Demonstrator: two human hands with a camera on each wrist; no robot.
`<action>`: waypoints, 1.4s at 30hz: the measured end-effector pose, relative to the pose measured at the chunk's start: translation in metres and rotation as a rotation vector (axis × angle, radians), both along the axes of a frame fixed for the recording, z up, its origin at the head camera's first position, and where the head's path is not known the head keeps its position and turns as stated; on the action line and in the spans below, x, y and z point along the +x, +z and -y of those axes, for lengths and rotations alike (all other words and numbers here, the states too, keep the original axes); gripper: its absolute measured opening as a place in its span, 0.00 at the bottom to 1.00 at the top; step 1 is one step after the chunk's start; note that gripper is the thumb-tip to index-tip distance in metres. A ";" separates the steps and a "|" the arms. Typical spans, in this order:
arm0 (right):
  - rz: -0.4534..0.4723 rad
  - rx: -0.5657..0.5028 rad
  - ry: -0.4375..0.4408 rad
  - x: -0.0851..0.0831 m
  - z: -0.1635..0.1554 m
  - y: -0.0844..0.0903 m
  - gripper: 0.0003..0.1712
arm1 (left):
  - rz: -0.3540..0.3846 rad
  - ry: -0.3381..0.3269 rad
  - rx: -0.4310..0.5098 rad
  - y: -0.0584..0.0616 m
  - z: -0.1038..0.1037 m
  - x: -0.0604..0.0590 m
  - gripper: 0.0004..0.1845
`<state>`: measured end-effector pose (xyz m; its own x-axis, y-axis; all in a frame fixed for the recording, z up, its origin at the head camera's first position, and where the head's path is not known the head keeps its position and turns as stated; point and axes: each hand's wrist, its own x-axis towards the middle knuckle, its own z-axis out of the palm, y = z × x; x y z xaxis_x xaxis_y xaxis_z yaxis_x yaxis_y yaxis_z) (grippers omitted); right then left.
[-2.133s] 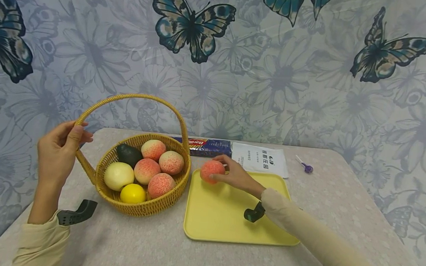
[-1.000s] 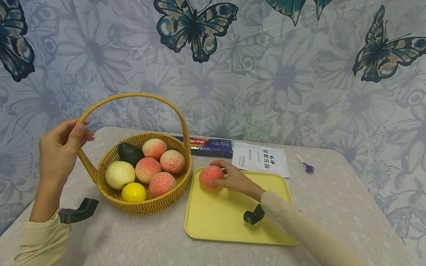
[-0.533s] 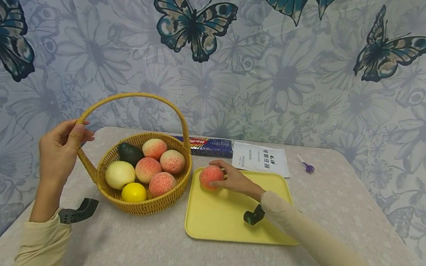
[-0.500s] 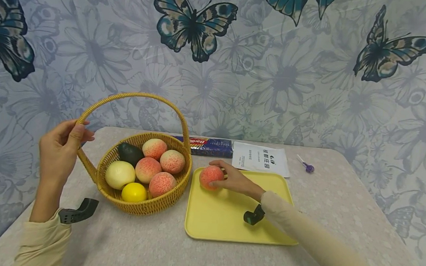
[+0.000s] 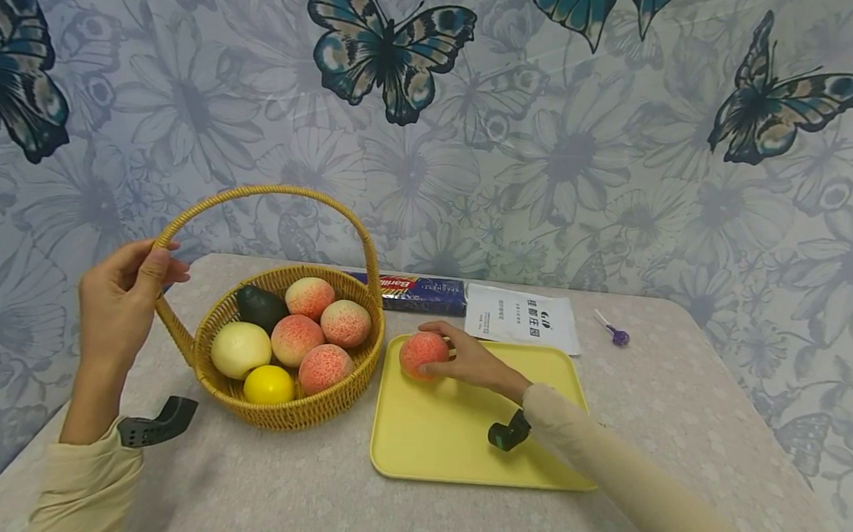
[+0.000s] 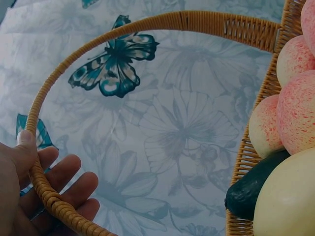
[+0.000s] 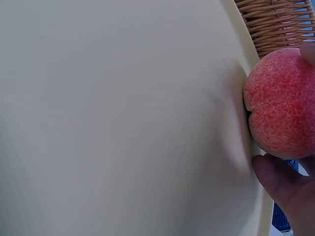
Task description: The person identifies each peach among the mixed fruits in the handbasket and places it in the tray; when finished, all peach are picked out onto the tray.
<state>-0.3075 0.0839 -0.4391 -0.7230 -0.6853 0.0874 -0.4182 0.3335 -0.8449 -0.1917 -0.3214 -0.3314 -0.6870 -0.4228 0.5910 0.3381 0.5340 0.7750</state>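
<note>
My left hand (image 5: 124, 288) holds the left side of the handle (image 5: 274, 191) of a wicker basket (image 5: 287, 418). In the left wrist view the thumb and fingers curl around that handle (image 6: 44, 189). Inside the basket lie several peaches (image 5: 296, 341), a dark green avocado (image 5: 260, 309), a pale yellow round fruit (image 5: 240, 351) and a bright yellow lemon-like fruit (image 5: 269, 386). My right hand (image 5: 475, 360) grips a reddish peach (image 5: 422, 355) at the far left corner of a yellow tray (image 5: 481, 437). In the right wrist view this peach (image 7: 280, 103) sits at the tray's rim.
Behind the tray lie a blue Barilla spaghetti box (image 5: 424, 296) and a white printed packet (image 5: 523, 317). A purple lollipop (image 5: 618, 337) is on the table (image 5: 685, 420) to the right. A butterfly-patterned cloth (image 5: 432, 191) hangs behind the table.
Since about two seconds ago, the right hand has brought the peach slightly lower at the tray's far left corner. Over the last second, both hands have stayed nearly still.
</note>
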 end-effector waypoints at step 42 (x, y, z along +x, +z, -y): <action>-0.193 -0.002 0.035 0.013 0.031 0.067 0.39 | 0.020 0.016 -0.011 0.004 -0.002 0.001 0.16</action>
<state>-0.2943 0.0534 -0.3717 -0.6684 -0.7095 0.2235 -0.5836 0.3138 -0.7490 -0.1906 -0.3192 -0.3279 -0.6916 -0.4276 0.5821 0.3138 0.5479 0.7754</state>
